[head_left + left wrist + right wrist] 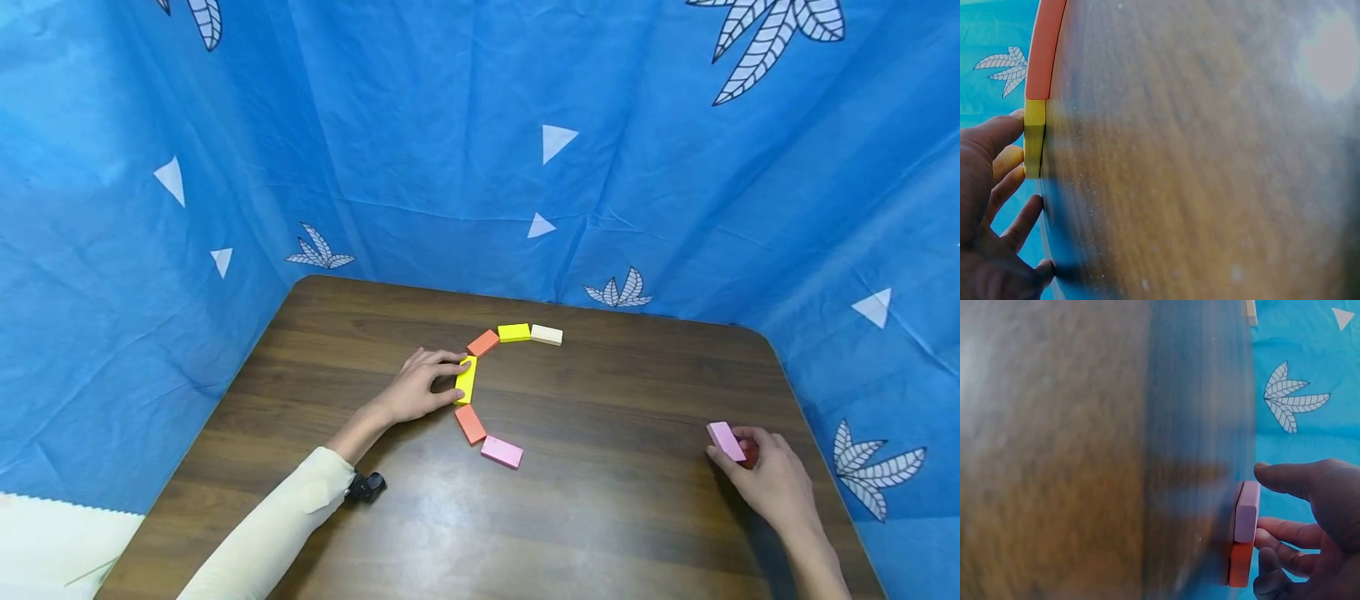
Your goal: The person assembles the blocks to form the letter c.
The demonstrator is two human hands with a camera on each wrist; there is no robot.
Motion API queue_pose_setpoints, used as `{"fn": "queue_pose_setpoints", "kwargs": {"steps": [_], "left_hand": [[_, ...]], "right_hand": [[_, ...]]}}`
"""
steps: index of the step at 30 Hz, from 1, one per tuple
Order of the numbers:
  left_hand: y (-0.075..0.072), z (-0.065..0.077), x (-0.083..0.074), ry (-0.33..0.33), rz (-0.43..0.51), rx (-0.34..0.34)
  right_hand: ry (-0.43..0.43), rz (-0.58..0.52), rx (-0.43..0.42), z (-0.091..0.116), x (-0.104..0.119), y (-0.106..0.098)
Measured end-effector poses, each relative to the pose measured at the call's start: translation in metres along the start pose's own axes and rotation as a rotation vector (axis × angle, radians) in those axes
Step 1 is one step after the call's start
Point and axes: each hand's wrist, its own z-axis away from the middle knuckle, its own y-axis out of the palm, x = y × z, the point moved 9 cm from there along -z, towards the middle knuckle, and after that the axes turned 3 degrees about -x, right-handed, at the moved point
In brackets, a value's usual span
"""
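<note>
My left hand (417, 388) rests its thumb and fingertips on a yellow block (467, 382), part of a curved row lying flat on the table. An orange block (483, 343), another yellow block (514, 333) and a cream block (547, 335) continue the row at its far end. Nearer to me are an orange block (471, 425) and a pink block (502, 452). At the right, my right hand (776, 479) is around a pink block (726, 442). In the right wrist view its thumb stands slightly apart from this block, beside which sits an orange block (1241, 565).
The brown wooden table (600, 500) has rounded back corners. A blue patterned cloth (480, 150) hangs behind it and along both sides. Bare tabletop lies between the row and my right hand.
</note>
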Motion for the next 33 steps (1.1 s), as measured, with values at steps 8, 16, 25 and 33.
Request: {"fn": "queue_pose_setpoints", "kwargs": {"steps": [8, 16, 25, 33], "left_hand": [[0.0, 0.0, 0.002, -0.013, -0.01, 0.011], [-0.001, 0.0, 0.003, -0.007, -0.002, 0.003], [-0.001, -0.001, 0.001, -0.004, 0.003, 0.004], [0.0, 0.0, 0.003, -0.019, 0.014, 0.011]], "right_hand": [[0.012, 0.031, 0.037, -0.002, -0.003, 0.004], [-0.004, 0.02, 0.031, -0.001, -0.002, 0.005], [-0.013, 0.006, -0.011, 0.0, 0.001, 0.006], [-0.105, -0.04, -0.112, 0.004, 0.015, 0.009]]}}
